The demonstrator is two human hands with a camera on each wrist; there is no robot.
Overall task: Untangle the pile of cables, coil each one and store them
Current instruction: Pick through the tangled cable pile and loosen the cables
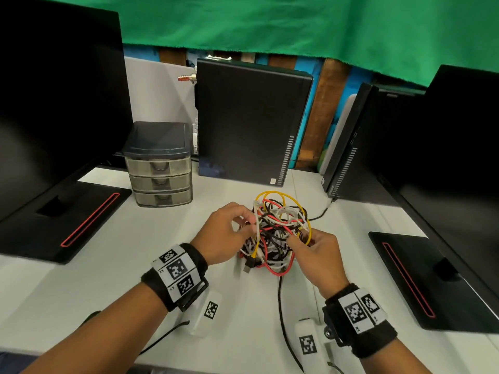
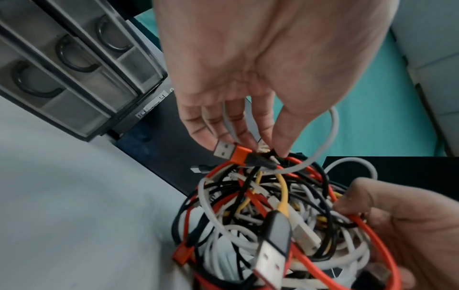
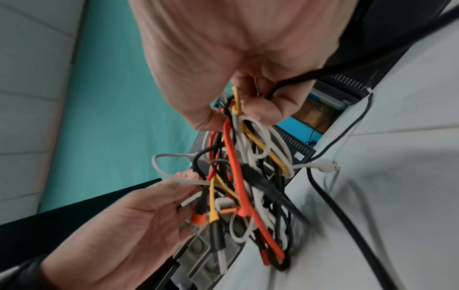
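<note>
A tangled pile of cables (image 1: 278, 233), white, black, red and yellow, is lifted partly off the white desk (image 1: 108, 279) between both hands. My left hand (image 1: 244, 225) pinches strands at the pile's upper left; the left wrist view shows its fingertips (image 2: 280, 149) closed on white and black strands beside an orange USB plug (image 2: 231, 153). My right hand (image 1: 297, 240) grips the pile's right side, fingers curled round yellow, red and black strands (image 3: 236, 106). A grey three-drawer unit (image 1: 159, 168), drawers closed, stands at the back left of the pile.
Black monitors flank the desk, with bases at the left (image 1: 67, 220) and right (image 1: 421, 279). A black PC tower (image 1: 248, 122) stands behind the pile. A black cord (image 1: 282, 314) runs to the front edge. Two white tagged blocks (image 1: 208, 314) lie near my wrists.
</note>
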